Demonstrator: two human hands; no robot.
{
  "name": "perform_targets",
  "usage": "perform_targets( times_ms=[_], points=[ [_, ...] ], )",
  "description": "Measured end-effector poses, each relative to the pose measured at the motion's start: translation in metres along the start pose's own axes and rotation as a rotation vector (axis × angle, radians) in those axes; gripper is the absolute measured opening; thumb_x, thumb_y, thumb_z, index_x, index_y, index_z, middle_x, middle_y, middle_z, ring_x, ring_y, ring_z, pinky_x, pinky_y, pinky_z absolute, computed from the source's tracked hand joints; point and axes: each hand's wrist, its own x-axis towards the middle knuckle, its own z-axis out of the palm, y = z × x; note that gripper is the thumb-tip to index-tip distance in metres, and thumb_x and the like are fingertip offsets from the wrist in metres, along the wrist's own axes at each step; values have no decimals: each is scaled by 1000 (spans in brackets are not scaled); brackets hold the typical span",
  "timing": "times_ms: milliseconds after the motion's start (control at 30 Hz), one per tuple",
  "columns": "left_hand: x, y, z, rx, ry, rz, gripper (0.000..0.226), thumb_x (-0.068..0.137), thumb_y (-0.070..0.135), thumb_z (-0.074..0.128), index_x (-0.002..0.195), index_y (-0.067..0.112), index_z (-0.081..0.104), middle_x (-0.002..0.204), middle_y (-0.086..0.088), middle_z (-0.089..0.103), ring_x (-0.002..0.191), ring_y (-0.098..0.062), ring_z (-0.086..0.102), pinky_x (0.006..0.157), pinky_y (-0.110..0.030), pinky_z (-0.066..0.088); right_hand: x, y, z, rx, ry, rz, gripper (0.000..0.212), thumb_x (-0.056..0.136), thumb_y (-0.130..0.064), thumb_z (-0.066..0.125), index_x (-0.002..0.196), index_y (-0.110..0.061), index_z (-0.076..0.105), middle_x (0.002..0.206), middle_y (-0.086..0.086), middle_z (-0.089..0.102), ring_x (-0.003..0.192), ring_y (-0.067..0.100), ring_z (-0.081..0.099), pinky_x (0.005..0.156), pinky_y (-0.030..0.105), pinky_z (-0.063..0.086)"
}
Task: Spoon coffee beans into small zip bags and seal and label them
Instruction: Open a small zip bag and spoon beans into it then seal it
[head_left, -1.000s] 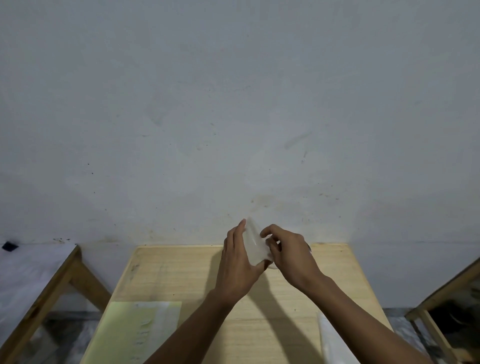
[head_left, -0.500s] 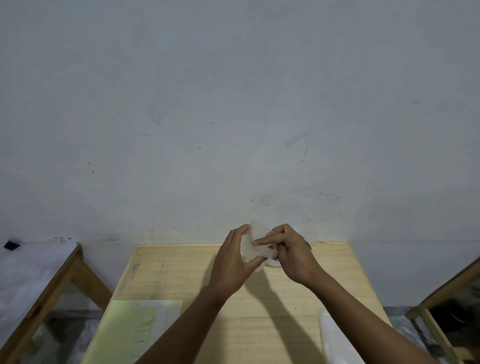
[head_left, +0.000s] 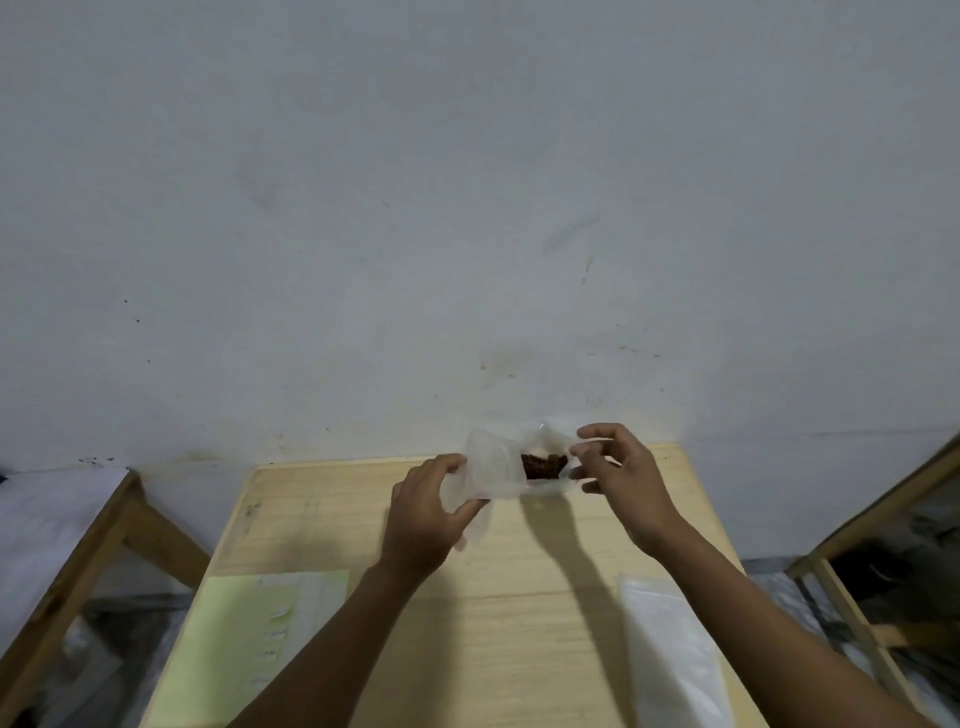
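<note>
At frame centre, above a wooden table (head_left: 519, 649), the left hand (head_left: 423, 514) pinches the left edge of a clear zip bag (head_left: 493, 470). Coffee beans (head_left: 543, 464) show inside. The right hand (head_left: 621, 470), fingers curled, pinches its right edge.

Pale matt wooden worktop (head_left: 363, 519) with fine grain, thin translucent plastic zip bag (head_left: 493, 467), matt yellow-green paper sheet (head_left: 228, 639), glossy clear plastic packet (head_left: 670, 660), rough scuffed wall (head_left: 467, 208)

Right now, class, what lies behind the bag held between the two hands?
Dark coffee beans show behind the bag, seemingly in a container that the bag and right hand mostly hide.
</note>
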Motion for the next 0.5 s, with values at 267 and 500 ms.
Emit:
perform_targets(
  times_ms=[267, 500],
  points=[
    [-5, -10, 21, 36, -34, -105, 54, 70, 40, 83, 115, 18, 61, 110, 7, 68, 100, -17, 63, 84, -35, 48, 45, 116, -61, -532, 152, 388, 26, 90, -21, 59, 112, -11, 70, 117, 10, 69, 106, 32, 62, 90, 38, 51],
    [-21, -4, 43, 26, -65, -232, 57, 67, 48, 81, 112, 18, 62, 106, 6, 69, 98, -14, 63, 84, -33, 49, 69, 141, -46, -703, 24, 394, 23, 93, -23, 55, 99, -11, 73, 95, 10, 70, 78, 26, 58, 70, 30, 47]
  ],
)
